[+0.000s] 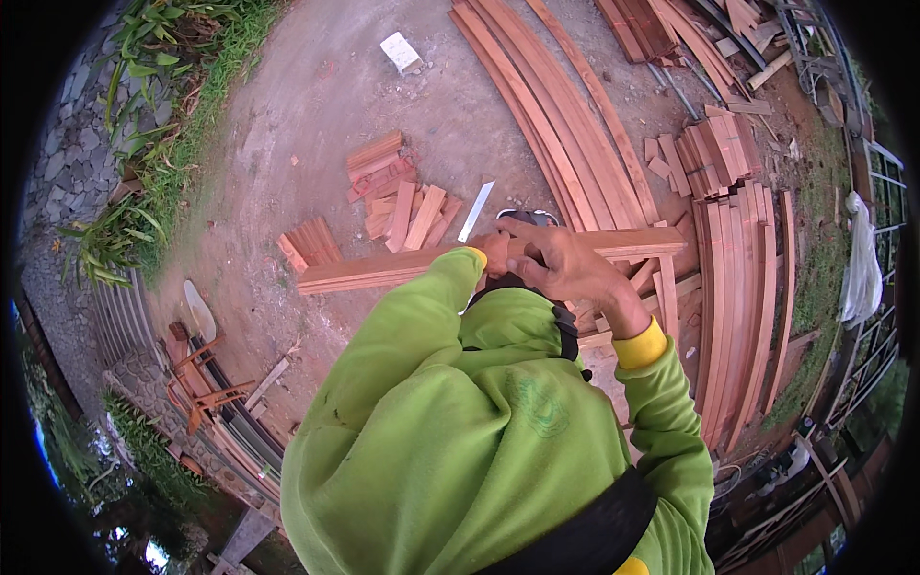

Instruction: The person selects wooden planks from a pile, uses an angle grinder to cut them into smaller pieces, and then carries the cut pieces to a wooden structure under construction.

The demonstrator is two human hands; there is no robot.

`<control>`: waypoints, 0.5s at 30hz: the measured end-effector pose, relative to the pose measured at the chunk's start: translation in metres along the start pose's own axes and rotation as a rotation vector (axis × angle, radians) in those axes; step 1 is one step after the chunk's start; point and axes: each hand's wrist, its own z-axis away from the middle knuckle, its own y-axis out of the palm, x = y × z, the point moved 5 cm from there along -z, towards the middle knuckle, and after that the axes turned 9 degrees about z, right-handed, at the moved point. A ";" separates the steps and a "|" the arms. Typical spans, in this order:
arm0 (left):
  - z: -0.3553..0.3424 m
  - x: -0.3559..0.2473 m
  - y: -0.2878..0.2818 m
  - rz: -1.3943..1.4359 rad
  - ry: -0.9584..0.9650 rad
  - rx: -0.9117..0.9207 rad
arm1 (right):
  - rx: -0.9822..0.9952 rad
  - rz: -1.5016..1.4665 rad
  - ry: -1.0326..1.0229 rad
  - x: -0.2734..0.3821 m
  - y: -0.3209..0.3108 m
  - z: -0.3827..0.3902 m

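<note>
A stack of long reddish wooden planks [383,268] lies crosswise in front of my chest. My left hand [496,253] pokes out of a green sleeve and is closed on the planks' near edge; most of it is hidden by the sleeve. Just to its right, my right hand [565,266] lies over the same planks with the fingers curled around them. A yellow cuff shows at that wrist. My green hoodie fills the lower middle of the view and hides what lies under the planks.
Short wood offcuts [402,206] and a white strip [476,211] lie on the dirt ground beyond. Long boards [565,125] run away ahead, and more stacks [743,287] stand at the right. A white block [401,53] lies far ahead. Grass [163,144] borders the left; an orange frame [196,383] stands lower left.
</note>
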 end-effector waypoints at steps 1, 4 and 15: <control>0.000 0.005 0.003 0.028 -0.007 -0.019 | 0.014 -0.014 0.033 -0.002 0.002 0.004; 0.007 0.015 0.004 0.095 -0.011 -0.088 | -0.027 -0.133 -0.016 -0.024 0.007 0.023; 0.026 0.100 -0.007 0.425 -0.106 -0.243 | -0.549 -0.179 0.999 -0.269 0.090 0.223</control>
